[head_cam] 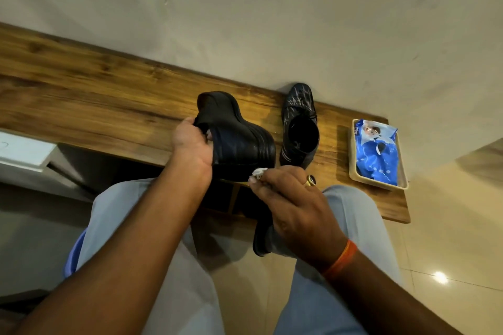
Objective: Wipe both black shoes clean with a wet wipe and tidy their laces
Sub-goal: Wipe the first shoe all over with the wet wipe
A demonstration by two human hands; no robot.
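Plain pale wall backs a wooden shelf (pixel 81 95), and that shelf serves as the landmark for everything else. One black shoe (pixel 299 128) stands on the shelf near its right end, opening upward, its upper streaked with pale marks and its laces loose. Further right on the shelf sits a beige tray (pixel 381 183) holding a blue wipes packet (pixel 377 155). The other shoe (pixel 239 139) is held up just in front of the shelf edge, turned so its ribbed sole faces the camera.

The left hand (pixel 194 147) grasps this held shoe at its side, fingers curled round the edge near the opening. The right hand (pixel 296 198) pinches a small bunched white wet wipe (pixel 258 173) between fingertips, the wipe touching the lower rim of the sole; the remaining fingers are partly curled, and a ring shows on one.

The step looks like wiping the sole's edge. Doing it well would probably mean steadying the shoe firmly with the left hand, working the wipe along the grooves in one direction, and refolding it to a clean face as it soils.
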